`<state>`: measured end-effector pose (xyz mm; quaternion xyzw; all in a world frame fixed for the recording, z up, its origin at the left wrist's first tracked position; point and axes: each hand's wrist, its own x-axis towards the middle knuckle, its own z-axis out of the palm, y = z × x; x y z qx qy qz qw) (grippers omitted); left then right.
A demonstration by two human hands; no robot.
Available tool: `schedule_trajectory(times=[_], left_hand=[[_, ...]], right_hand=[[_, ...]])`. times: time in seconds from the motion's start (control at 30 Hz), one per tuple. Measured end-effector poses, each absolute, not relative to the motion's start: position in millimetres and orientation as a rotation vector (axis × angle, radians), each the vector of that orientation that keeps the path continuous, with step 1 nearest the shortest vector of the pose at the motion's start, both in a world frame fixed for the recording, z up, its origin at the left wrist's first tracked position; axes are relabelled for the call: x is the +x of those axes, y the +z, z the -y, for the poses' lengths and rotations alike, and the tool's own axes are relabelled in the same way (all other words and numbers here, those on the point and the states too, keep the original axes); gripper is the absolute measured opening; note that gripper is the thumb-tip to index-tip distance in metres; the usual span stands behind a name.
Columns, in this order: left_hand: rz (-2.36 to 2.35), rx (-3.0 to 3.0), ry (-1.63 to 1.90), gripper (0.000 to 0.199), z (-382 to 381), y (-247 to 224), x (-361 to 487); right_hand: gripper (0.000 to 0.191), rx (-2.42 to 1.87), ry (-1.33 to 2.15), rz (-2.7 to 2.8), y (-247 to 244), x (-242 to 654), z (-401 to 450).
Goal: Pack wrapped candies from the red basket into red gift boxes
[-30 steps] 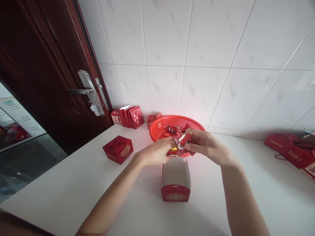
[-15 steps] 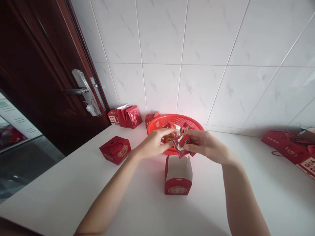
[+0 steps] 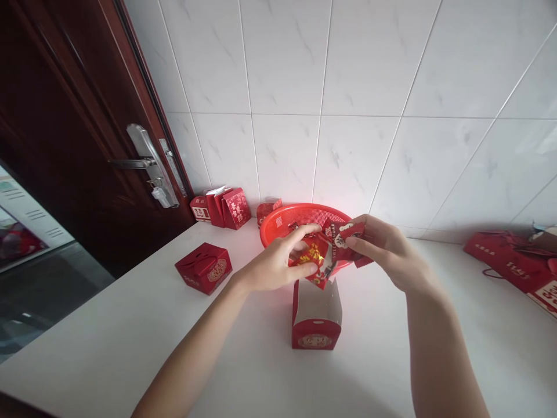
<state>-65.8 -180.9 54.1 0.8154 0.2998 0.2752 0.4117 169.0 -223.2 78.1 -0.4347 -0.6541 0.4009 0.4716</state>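
Between the thumb and fingers of my left hand is a red packet with gold print. My right hand grips dark red packets with white lettering, close beside it. Both hands are over the front part of a red plastic basket, whose contents they mostly hide. Just below them an open red box stands on the white table, its pale inside showing. To the left sits a closed red box with a round gold emblem.
Several red boxes stand against the tiled wall at the back left. A red bag lies at the right. The dark door with a metal handle borders the table's left side.
The gold-printed packet has come up out of the basket in my left hand. My right hand has shifted right with its packets, and both hands are farther apart.
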Motion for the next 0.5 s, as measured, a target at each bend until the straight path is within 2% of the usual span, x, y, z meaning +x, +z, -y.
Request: schedule_trajectory(times=[0.1,0.33,0.5], left_hand=[[-0.756,2.039,0.665,0.060,186,55,-67],[-0.884,2.224,0.706,0.017,189,59,-65],[-1.011,2.320,0.504,0.033,196,56,-69]], right_hand=[[0.023,-1.105,1.072,1.713,78,169,226],[0.021,-1.160,1.040,1.739,76,164,228],[0.017,-1.208,0.906,1.729,76,165,234]])
